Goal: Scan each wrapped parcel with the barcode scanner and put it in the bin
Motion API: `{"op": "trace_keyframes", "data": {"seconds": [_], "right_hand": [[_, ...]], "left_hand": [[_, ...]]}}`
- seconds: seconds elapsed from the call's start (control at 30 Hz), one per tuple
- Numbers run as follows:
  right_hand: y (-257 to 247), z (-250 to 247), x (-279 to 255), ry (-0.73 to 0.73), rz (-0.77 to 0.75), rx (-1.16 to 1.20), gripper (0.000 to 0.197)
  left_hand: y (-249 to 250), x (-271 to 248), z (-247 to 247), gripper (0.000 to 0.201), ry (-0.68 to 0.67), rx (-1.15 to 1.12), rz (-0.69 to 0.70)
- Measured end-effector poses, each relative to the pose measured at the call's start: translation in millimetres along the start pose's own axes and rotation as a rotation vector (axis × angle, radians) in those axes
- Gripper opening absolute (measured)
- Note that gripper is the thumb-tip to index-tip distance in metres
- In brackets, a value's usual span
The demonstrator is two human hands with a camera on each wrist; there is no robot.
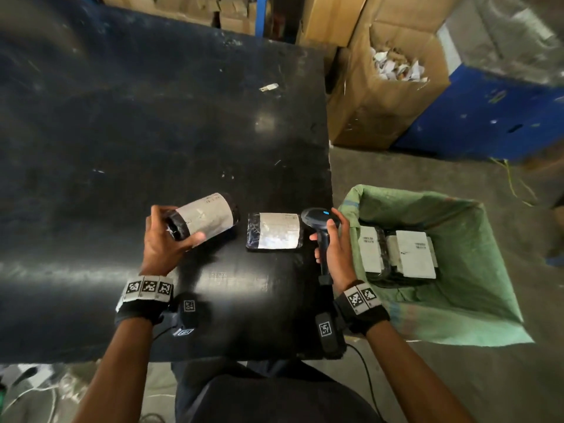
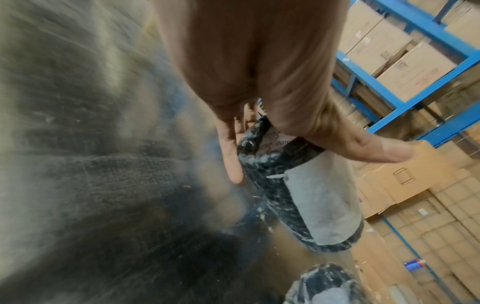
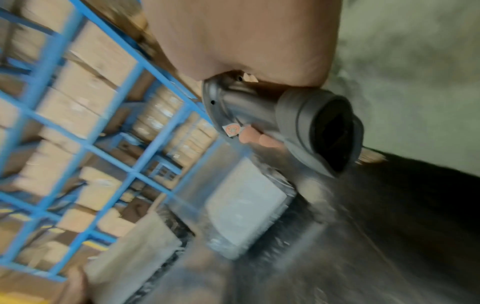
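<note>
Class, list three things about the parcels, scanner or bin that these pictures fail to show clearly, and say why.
1. Print on the cylindrical parcel label: too small in the head view, blurred in the left wrist view.
2. Scanner handle: covered by the right hand.
3. Parcels deeper in the green bin: hidden under the top two.

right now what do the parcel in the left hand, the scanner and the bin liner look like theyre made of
Parcel in the left hand: seemingly glossy black plastic film, wrinkled with glints, under a matte white paper label.
Scanner in the right hand: smooth dark moulded plastic, by its even sheen.
Bin liner: looks like green woven plastic sacking, with a faint weave and soft folds at the rim.
</note>
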State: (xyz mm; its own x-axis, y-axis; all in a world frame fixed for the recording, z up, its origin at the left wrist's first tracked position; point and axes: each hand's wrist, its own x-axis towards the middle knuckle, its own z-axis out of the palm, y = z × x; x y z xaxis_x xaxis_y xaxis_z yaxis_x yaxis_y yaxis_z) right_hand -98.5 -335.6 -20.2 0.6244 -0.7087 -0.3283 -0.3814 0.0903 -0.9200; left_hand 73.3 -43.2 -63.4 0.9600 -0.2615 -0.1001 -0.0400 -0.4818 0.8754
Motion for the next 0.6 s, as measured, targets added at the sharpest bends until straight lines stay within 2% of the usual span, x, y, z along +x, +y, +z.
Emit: {"op": "trace_keyframes", "data": {"seconds": [0.13,0.3,0.43,0.6], "right_hand": [[-36,-9,-20,-0.102,-0.101,0.030,0.037],[-66,-13,-45,-0.231,-0.187,0.067,0.037],[-78,-12,-59,-0.320,-0.223,0.094,0.044],[-84,-12,-73,-0.361,-0.252,0.120,0.042]], "left_hand": [[18,-16,11,0.084,0.078,-0.039,0.057],[48,-36,30,0.077,0.176,-0.085,0.139],[63,-48,41,0.071,0.287,-0.084,0.192],[66,-55,44,0.071,0.317,-0.059,0.241]]}}
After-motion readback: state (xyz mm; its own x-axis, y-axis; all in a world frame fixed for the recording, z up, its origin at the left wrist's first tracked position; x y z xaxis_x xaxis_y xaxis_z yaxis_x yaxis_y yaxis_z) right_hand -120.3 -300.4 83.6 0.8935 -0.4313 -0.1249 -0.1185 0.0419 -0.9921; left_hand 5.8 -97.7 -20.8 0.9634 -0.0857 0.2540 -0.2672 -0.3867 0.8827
